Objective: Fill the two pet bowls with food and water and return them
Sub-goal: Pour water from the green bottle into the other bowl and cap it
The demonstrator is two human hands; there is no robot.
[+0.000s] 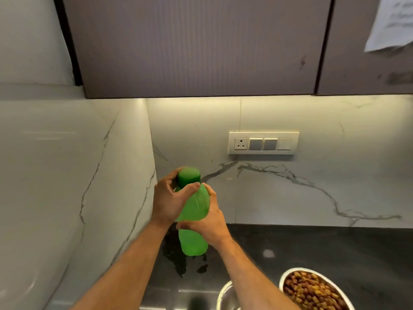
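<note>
Lower right of the frame: 1 steel bowl (317,289) heaped with brown kibble sits on the dark countertop (335,247). Just left of it, at the bottom edge, the rim of a 2nd bowl (224,295) shows beneath the right forearm; its contents cannot be told.

Centre of the frame: a green plastic bottle (194,240) stands upright near the counter's back corner; whether its base touches the counter is unclear. The right hand (209,220) wraps the bottle's middle, fingers curled round the body. The left hand (168,198) grips the darker green cap (188,175), thumb and fingers closed round it. A wet patch (176,262) darkens the counter beside the bottle's base.

Handling, as a judgement: the translucent wall looks thin and likely yields when squeezed, and any wetness would make it slippery; a firm hold at mid-body, with the cap turned by the other hand, suits it. Its fill level, and so its weight, cannot be read.

Upper half of the frame: a marble backsplash carries a switch panel (263,143), below brown cabinets (201,45).
</note>
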